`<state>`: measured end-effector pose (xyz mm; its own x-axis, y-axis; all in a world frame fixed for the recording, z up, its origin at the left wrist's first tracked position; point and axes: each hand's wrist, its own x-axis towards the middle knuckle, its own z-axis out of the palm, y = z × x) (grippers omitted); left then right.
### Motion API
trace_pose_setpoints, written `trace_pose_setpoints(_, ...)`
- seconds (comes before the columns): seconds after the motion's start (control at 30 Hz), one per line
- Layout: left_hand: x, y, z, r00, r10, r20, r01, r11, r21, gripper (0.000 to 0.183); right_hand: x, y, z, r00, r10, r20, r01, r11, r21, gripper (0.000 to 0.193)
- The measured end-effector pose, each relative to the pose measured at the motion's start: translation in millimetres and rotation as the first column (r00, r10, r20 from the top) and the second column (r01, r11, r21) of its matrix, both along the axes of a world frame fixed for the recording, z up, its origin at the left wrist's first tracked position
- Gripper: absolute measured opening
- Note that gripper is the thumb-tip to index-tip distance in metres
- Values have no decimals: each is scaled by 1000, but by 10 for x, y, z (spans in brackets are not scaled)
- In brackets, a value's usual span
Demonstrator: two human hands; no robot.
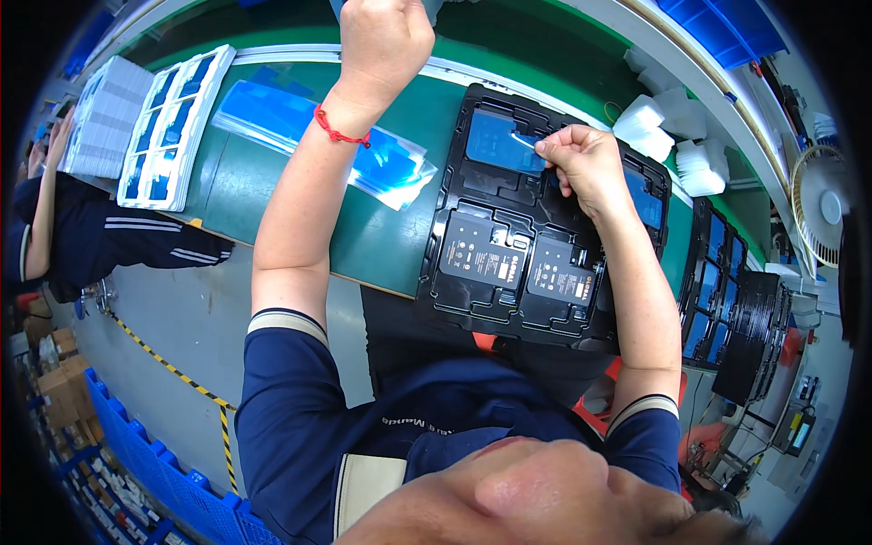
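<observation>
My right hand (581, 163) pinches the end of a thin white strip (522, 140) above a black moulded tray (459, 272). The strip lies over a flat battery with a blue face (495, 143) in the tray's far left pocket. Another blue-faced battery (643, 198) sits at the far right, partly behind my right arm. Two black batteries with printed faces, one at left (480, 252) and one at right (560, 270), lie in the near pockets. My left hand (386, 41) is raised at the upper edge, fingers curled; what it holds is hidden.
Blue plastic film sheets (272, 116) lie on the green table (381, 238). White trays (173, 127) stand at left, beside a co-worker's arm (38, 218). Stacked black trays (754, 313) are at right. White foam-like pieces (643, 125) and a fan (820, 204) stand beyond.
</observation>
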<state>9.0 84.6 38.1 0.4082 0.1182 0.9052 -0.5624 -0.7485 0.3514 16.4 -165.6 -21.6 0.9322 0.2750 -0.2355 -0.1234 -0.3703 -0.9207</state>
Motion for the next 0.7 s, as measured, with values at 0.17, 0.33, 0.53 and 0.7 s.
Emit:
trace_pose_setpoints(0.17,47,37,-37,998,-4,62,3,1000,27,37,-23,25,3,998,2,62,3,997,-74,8)
trace_pose_setpoints(0.33,23,9,-3,999,1,51,-3,999,48,37,-47,44,41,991,19,136,11,975,-220,11)
trace_pose_setpoints(0.53,-11,-46,8,1000,-29,-9,29,1000,-10,38,-90,58,-23,892,123,435,50,930,-365,14)
trace_pose_setpoints(0.7,145,-12,-102,985,-96,144,96,995,8,45,-143,115,-32,851,162,499,62,914,-401,13)
